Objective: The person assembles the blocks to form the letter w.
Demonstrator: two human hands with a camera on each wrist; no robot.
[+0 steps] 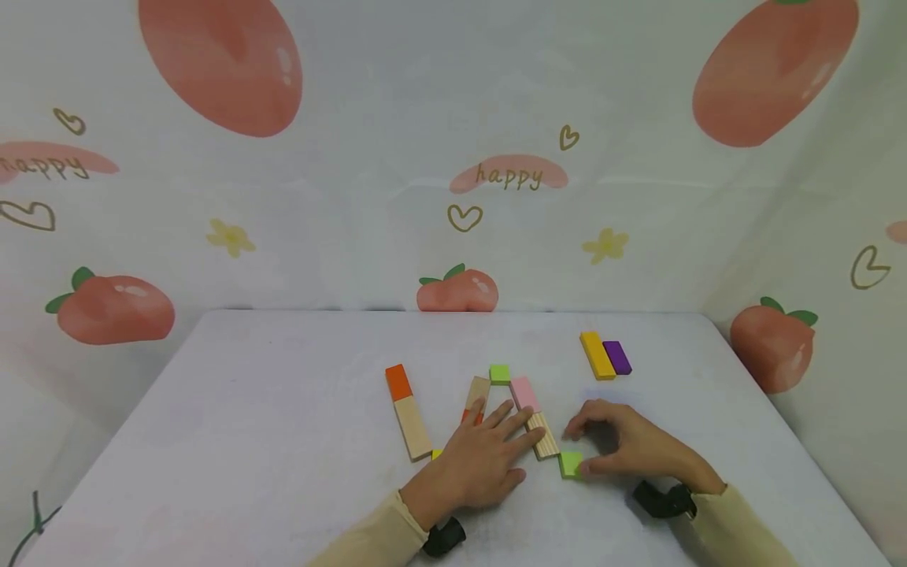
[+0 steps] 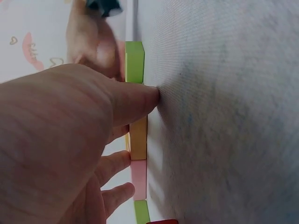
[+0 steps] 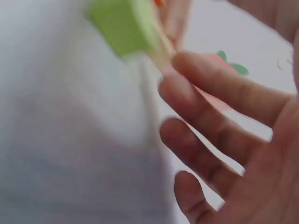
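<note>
My left hand [image 1: 478, 465] lies over the middle of a zigzag line of small coloured blocks, fingers spread. Its fingertips are at the pink block [image 1: 524, 393] and the plain wooden block [image 1: 542, 435] joined end to end with it. In the left wrist view the thumb presses down on the cloth beside the wooden block [image 2: 138, 140]. My right hand [image 1: 631, 441] is loosely curved by the light green block [image 1: 570, 465] at the line's right end, thumb tip at its edge. Beneath the left hand, a red-orange block [image 1: 468, 416] and a yellow block [image 1: 436, 454] are partly hidden.
Leftmost in the line are an orange block [image 1: 399, 382] and a wooden block [image 1: 412, 428]. Another green block [image 1: 499, 374] tops the middle peak. Farther back right, a yellow-orange block [image 1: 597, 355] and a purple block [image 1: 617, 357] lie side by side on the white tablecloth [image 1: 283, 394].
</note>
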